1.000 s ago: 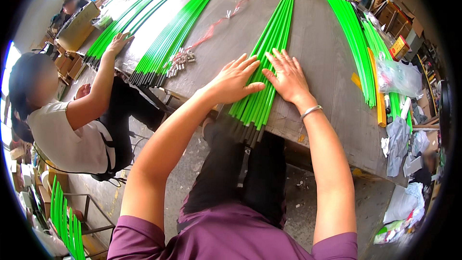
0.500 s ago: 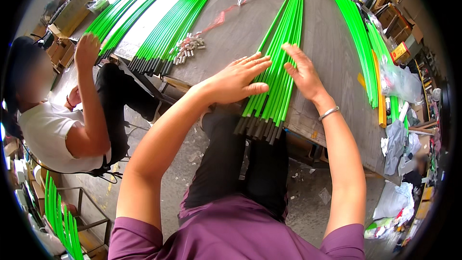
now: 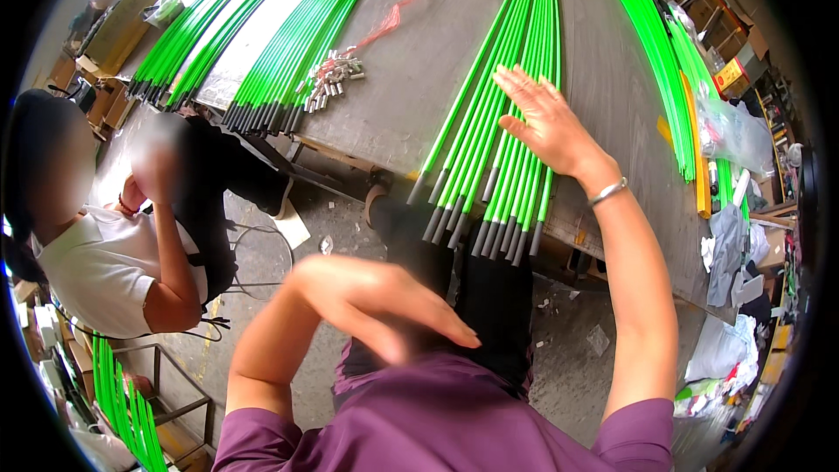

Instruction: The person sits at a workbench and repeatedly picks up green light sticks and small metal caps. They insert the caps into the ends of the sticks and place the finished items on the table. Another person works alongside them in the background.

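The right hand (image 3: 549, 127) is spreading open over the green rods (image 3: 492, 114), its fingers extending together toward the far left and its thumb standing apart; whether the palm is pressing on them or hovering just above, I cannot tell. The rods are lying fanned out on the tabletop (image 3: 411, 96), their dark ends sticking out past the near edge toward the person and their far ends converging. The left hand (image 3: 384, 297) is hanging well apart from them, in front of the person's body, blurring slightly, with fingers stretching out straight and thumb dropping below: open. A silver bracelet (image 3: 609, 191) is circling the right wrist. Left of the rods, a pile of small whitish tubes (image 3: 332, 79) is lying beside another green bundle (image 3: 310, 44), and a co-worker (image 3: 114, 262) is sitting farther left.
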Available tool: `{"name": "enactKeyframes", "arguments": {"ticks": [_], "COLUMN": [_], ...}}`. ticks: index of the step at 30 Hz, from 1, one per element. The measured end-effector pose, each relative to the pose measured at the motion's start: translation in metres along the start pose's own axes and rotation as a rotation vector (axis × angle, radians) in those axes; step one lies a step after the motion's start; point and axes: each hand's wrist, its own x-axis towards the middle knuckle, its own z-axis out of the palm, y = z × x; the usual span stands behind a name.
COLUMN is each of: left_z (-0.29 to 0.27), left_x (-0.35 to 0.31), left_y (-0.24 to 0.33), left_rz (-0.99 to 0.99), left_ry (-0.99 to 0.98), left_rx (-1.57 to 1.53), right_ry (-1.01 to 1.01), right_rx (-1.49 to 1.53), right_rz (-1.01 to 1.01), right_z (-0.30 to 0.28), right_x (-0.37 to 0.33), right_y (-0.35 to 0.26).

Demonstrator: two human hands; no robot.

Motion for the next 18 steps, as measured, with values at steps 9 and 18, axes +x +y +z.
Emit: {"name": "enactKeyframes", "arguments": {"ticks": [9, 18], "left_z": [-0.011, -0.03], "left_x": [0.026, 0.027], "left_y": [-0.061, -0.063], "left_rz": [-0.177, -0.185], "left_ry": [0.034, -0.005], "left_rx": [0.068, 0.071], "right_ry": [-0.082, -0.051], "right_rx": [0.097, -0.06], "right_rz": [0.006, -0.145], "right_z": [-0.013, -0.008], "right_x": [-0.01, 0.012], "right_y": [-0.021, -0.023]}}
